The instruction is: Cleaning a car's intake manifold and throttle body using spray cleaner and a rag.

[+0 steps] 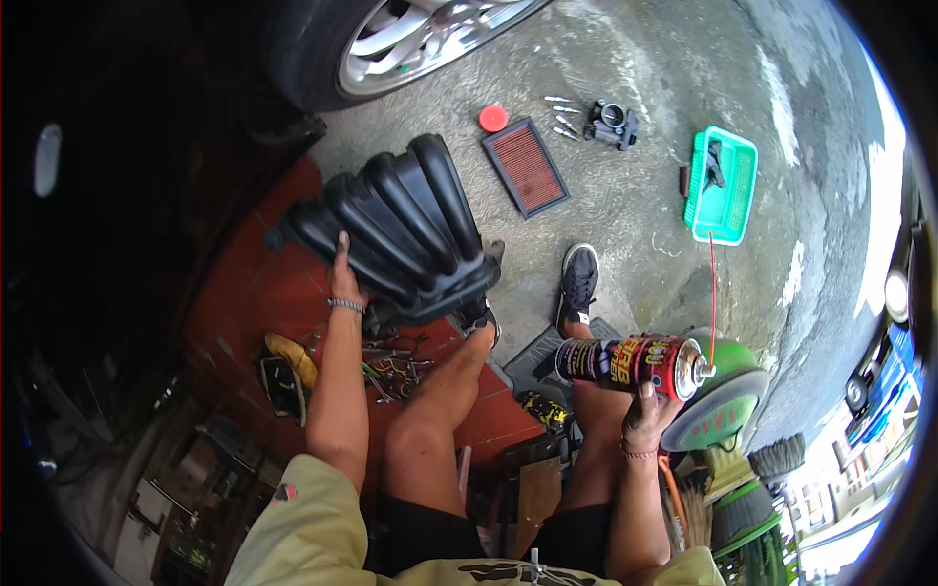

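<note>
My left hand (346, 275) grips the lower left side of a black plastic engine intake manifold (399, 227), its curved runners facing up. The manifold is held in the air over the edge between red tiles and concrete; my fingers beneath it are hidden. In my right hand (652, 410) lies a spray can of carb cleaner (623, 364), tipped on its side with the nozzle to the right. A thin red straw (713, 300) stands out from the nozzle, pointing towards the far side. The can and the manifold are well apart.
On the concrete lie a panel air filter (526, 168), a red lid (493, 118), several spark plugs (564, 121), a throttle body (612, 124) and a green basket (722, 212) holding a dark part. A car wheel (410, 44) stands ahead. Hand tools (396, 370) lie on the tiles.
</note>
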A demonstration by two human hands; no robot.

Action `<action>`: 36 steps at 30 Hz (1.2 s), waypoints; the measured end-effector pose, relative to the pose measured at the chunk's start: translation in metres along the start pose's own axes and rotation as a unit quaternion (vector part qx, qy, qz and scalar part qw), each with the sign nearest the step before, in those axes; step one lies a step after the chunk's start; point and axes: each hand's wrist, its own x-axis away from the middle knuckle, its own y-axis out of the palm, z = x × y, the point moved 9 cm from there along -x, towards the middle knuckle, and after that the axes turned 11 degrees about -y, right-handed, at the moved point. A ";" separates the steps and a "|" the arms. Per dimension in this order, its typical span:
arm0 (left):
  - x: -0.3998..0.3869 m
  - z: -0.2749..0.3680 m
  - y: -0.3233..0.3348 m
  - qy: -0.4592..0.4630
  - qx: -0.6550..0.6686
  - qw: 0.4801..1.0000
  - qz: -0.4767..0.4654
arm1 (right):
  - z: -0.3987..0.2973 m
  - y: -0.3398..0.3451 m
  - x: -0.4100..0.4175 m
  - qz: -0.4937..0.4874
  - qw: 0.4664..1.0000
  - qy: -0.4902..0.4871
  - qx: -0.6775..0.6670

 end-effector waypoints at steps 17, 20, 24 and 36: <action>0.353 -0.112 0.437 0.331 -0.684 0.610 -0.225 | -0.040 -0.233 0.083 0.352 0.931 0.073 -0.055; 0.381 -0.138 0.475 0.350 -0.706 0.565 -0.244 | -0.043 -0.267 0.061 0.318 0.944 0.086 0.009; 0.414 -0.153 0.513 0.376 -0.727 0.530 -0.222 | -0.001 -0.306 0.036 0.317 0.940 0.114 0.058; 0.398 -0.184 0.608 0.425 -0.711 0.519 -0.212 | 0.188 -0.370 -0.001 0.356 0.897 0.195 0.177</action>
